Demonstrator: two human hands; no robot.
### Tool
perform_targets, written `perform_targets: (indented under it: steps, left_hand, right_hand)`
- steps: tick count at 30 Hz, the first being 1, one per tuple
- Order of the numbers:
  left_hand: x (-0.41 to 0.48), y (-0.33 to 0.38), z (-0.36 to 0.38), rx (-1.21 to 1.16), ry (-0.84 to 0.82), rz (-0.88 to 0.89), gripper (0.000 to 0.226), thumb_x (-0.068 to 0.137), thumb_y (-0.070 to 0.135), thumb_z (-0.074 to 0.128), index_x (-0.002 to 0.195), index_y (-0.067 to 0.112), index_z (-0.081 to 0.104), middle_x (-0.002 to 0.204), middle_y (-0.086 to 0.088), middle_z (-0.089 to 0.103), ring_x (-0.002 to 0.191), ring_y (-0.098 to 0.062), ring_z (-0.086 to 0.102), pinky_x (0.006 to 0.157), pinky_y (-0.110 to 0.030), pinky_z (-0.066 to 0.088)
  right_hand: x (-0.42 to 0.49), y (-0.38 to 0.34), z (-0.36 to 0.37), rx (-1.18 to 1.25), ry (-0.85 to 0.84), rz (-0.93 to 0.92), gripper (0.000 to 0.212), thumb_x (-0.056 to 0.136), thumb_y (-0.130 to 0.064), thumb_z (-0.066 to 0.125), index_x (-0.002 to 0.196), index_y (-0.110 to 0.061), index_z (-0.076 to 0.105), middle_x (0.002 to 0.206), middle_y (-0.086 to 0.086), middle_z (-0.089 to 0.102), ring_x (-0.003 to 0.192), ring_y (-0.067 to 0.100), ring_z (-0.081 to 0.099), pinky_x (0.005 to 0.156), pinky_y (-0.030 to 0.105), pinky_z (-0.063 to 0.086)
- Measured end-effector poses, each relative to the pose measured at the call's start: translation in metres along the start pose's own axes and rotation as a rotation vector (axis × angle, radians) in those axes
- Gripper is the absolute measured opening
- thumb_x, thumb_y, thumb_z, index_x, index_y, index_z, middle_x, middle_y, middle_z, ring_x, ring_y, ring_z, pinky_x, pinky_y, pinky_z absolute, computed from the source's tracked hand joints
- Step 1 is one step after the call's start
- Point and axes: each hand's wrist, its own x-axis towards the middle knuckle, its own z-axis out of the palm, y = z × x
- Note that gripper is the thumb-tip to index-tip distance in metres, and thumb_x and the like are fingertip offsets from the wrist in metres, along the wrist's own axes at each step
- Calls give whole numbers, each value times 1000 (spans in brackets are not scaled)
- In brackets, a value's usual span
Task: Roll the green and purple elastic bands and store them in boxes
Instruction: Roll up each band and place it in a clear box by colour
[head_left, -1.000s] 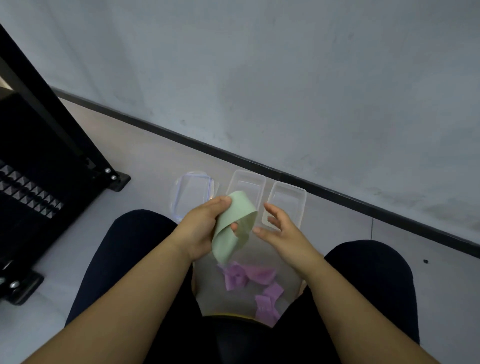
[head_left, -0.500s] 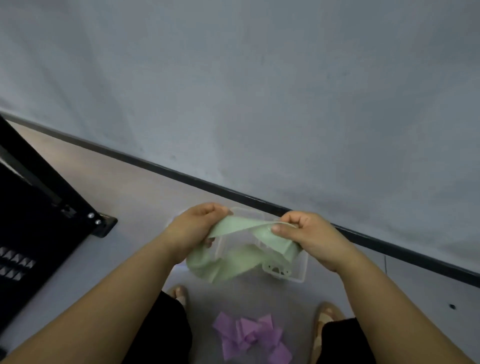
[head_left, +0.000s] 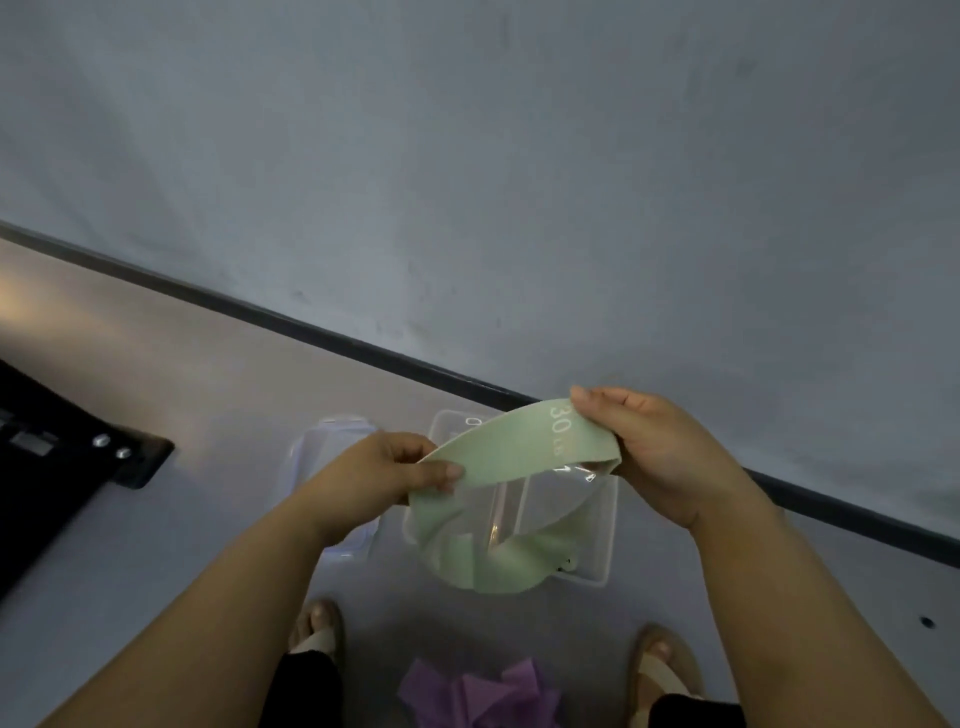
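- From the head view, two clear rectangular plastic boxes sit side by side on the floor, touching or nearly so: the left box (head_left: 445, 418) and the right box (head_left: 605, 535). Both are largely hidden behind the band held above them.
- Through the open loop of the band I can see the boxes' clear bottoms and the wall where they meet.
- Just left of the boxes lies a translucent rectangular lid with a bluish edge (head_left: 327, 447), flat on the floor and partly covered by the left forearm.
- The pale green flat elastic band (head_left: 498, 441) is held up over the boxes as an open loop. A white "30" is printed near its right end, and its lower half sags down in front of the boxes. I cannot tell whether it touches them.
- The left hand (head_left: 384, 473) pinches the band's left end between thumb and fingers.
- The right hand (head_left: 654, 457) grips the right end, thumb on top. The hands are held well apart.
- A crumpled heap of purple elastic bands (head_left: 478, 696) lies on the floor between two sandalled feet, the left foot (head_left: 317, 629) and the right foot (head_left: 665, 670).
- The floor (head_left: 208, 395) is pale and smooth.
- A black metal frame (head_left: 62, 467) stands at the left.
- A dark skirting strip (head_left: 311, 327) runs below a plain grey wall (head_left: 519, 182).
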Motion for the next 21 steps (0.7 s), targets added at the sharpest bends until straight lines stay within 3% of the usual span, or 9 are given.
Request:
perform_targets:
  steps: [4, 9, 12, 14, 16, 18, 20, 21]
  left_hand:
    - [20, -8, -7, -25, 46, -53, 16, 77, 29, 73, 86, 15, 75, 88, -4, 73, 90, -19, 67, 88, -30, 52]
    - [34, -14, -14, 85, 64, -100, 16, 85, 27, 65, 85, 13, 73, 86, -6, 73, 90, -24, 67, 89, -36, 54]
    - [35, -12, -16, 23, 73, -140, 26, 87, 32, 62, 90, 8, 70, 91, -13, 71, 88, -26, 67, 88, -38, 55]
    - [36, -9, -16, -209, 77, -171, 26, 91, 27, 57, 97, 3, 66, 87, -14, 71, 80, -24, 69, 81, -38, 58]
    - [37, -2, -15, -599, 107, -216, 23, 94, 20, 50, 101, -1, 60, 77, -13, 71, 69, -21, 70, 67, -35, 60]
    - [37, 5, -17, -960, 111, -237, 19, 90, 16, 57, 94, -1, 60, 65, -11, 68, 58, -17, 68, 56, -33, 59]
    - [37, 11, -17, -1149, 48, -226, 19, 74, 16, 70, 86, 2, 64, 54, -4, 62, 45, -10, 61, 48, -25, 56]
    - [37, 12, -17, -1140, 33, -230, 19, 73, 19, 67, 85, 4, 64, 52, -1, 59, 41, -7, 57, 43, -19, 52]
  right_hand:
    - [16, -1, -5, 181, 102, 16, 23, 90, -27, 55, 75, -11, 64, 59, -1, 57, 56, 13, 47, 60, 28, 39]
    - [23, -8, -28, 724, 284, -36, 36, 90, -27, 53, 57, -17, 44, 42, -5, 33, 40, 9, 31, 55, 24, 38]
    - [27, -5, -37, 737, 356, -15, 35, 93, -28, 50, 60, -19, 40, 41, -7, 30, 40, 9, 30, 58, 24, 36]
    - [31, 0, -38, 706, 366, 20, 30, 93, -28, 48, 65, -19, 45, 41, -7, 34, 42, 10, 33, 59, 25, 36]
    - [33, 4, -39, 723, 364, 55, 25, 93, -28, 47, 70, -18, 50, 43, -8, 37, 46, 10, 38, 64, 27, 41]
    - [34, 6, -40, 786, 357, 70, 23, 92, -28, 48, 74, -16, 54, 46, -8, 42, 50, 9, 44, 71, 30, 45]
    - [33, 6, -40, 835, 360, 66, 21, 92, -28, 49, 76, -17, 58, 51, -8, 50, 53, 8, 52, 76, 32, 47]
    - [31, 5, -40, 843, 356, 56, 21, 92, -26, 49, 77, -17, 59, 54, -7, 54, 55, 9, 56, 80, 33, 48]
